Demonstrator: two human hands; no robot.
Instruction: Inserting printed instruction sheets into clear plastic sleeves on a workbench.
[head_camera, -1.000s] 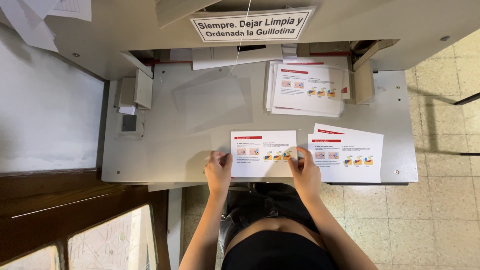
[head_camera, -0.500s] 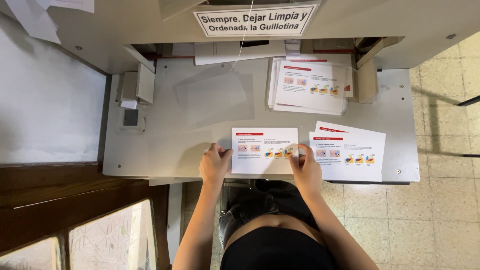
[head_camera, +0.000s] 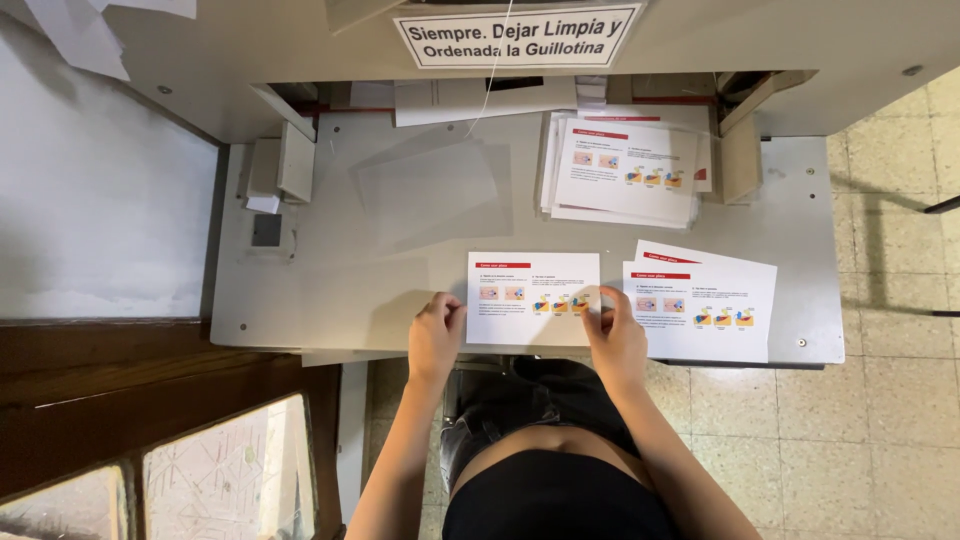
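Lower centre of the frame: a printed sheet (head_camera: 533, 298) with a red header bar, flat on the grey guillotine table (head_camera: 330, 290), long axis running left to right across the picture, near edge along the table's front lip. Left hand (head_camera: 435, 340) at the sheet's lower left corner, fingers curled together, touching or just beside the paper edge; whether anything is pinched, cannot tell. Right hand (head_camera: 617, 343) at the lower right corner, fingertips (head_camera: 600, 303) bunched together and pressed on the sheet itself, so nearer to it. Sheet between the two hands, lying upward in the frame from both. Just right, a small fanned pile of the same sheets (head_camera: 712, 305), close to the right hand. Upper right, a taller stack of prints (head_camera: 625, 170). Top centre, a white sign (head_camera: 520, 35).
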